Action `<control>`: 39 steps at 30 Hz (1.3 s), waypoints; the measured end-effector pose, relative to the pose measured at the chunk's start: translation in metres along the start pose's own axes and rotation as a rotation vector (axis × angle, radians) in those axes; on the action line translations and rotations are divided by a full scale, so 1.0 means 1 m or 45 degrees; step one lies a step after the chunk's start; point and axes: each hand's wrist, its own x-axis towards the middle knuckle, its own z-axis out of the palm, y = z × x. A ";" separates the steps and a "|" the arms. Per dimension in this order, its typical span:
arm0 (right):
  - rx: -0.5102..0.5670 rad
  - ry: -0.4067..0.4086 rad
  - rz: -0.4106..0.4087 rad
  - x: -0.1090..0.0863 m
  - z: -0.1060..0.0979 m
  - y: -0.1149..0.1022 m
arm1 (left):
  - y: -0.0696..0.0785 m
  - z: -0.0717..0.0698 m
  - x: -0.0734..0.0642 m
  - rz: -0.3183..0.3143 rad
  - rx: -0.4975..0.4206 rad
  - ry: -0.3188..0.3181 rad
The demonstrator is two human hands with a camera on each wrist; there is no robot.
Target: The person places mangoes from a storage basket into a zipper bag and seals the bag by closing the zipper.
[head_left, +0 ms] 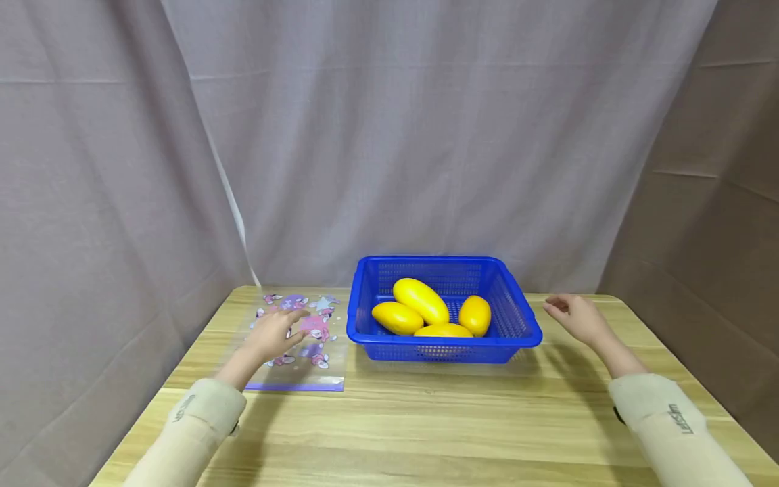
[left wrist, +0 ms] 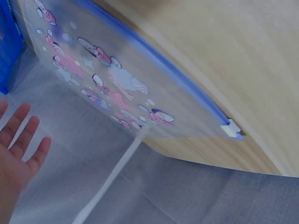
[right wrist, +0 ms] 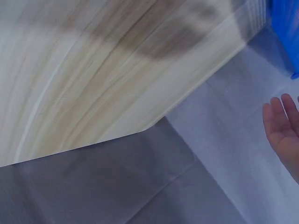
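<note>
I've got a clear cartoon-print zip bag (head_left: 315, 329) flat on the worktop (head_left: 426, 433) below my left hand (head_left: 274, 335), purple zip edge (head_left: 298, 387) toward me, and just right of it an upright blue mesh basket (head_left: 450, 354) with four yellow mangoes (head_left: 421, 301) inside, the nearest partly hidden by the front rim (head_left: 444, 341).

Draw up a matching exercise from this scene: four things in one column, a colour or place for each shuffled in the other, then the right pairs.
Things:
1. Mangoes
2. Plastic basket
3. Slider zip bag
4. Cloth curtain

Colours and places:
A. Clear, with a pink and purple cartoon print
B. Grey, hanging behind the table
C. Yellow, lying together inside a container
D. Blue, with perforated sides

Pairs: 1-C; 2-D; 3-A; 4-B
</note>
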 end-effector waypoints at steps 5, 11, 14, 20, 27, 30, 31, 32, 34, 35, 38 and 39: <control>0.039 0.065 -0.021 -0.001 -0.002 -0.007 | 0.001 -0.001 -0.006 -0.008 0.026 0.054; 0.081 0.119 -0.051 -0.004 0.000 -0.028 | 0.006 -0.003 -0.016 0.000 0.028 0.121; 0.107 0.153 -0.065 -0.006 0.004 -0.042 | 0.007 -0.003 -0.023 0.012 0.039 0.141; 0.175 0.188 -0.113 -0.007 0.014 -0.069 | 0.005 -0.007 -0.033 0.053 0.079 0.118; 0.234 0.219 -0.155 -0.012 0.019 -0.098 | 0.001 -0.012 -0.044 0.100 0.048 0.015; 0.274 0.228 -0.169 -0.016 0.022 -0.109 | 0.000 -0.009 -0.048 0.099 0.007 -0.055; 0.283 0.233 -0.178 -0.017 0.023 -0.112 | 0.000 -0.008 -0.049 0.108 -0.009 -0.074; 0.296 0.234 -0.183 -0.019 0.025 -0.115 | 0.000 -0.006 -0.050 0.117 -0.023 -0.091; 0.322 0.234 -0.201 -0.022 0.028 -0.121 | 0.000 -0.004 -0.053 0.145 -0.048 -0.122; 0.330 0.234 -0.214 -0.024 0.029 -0.124 | 0.000 -0.002 -0.054 0.164 -0.057 -0.134; 0.345 0.228 -0.257 -0.030 0.036 -0.134 | 0.000 0.000 -0.058 0.212 -0.061 -0.158; 0.346 0.223 -0.277 -0.031 0.038 -0.138 | 0.000 0.001 -0.060 0.220 -0.061 -0.166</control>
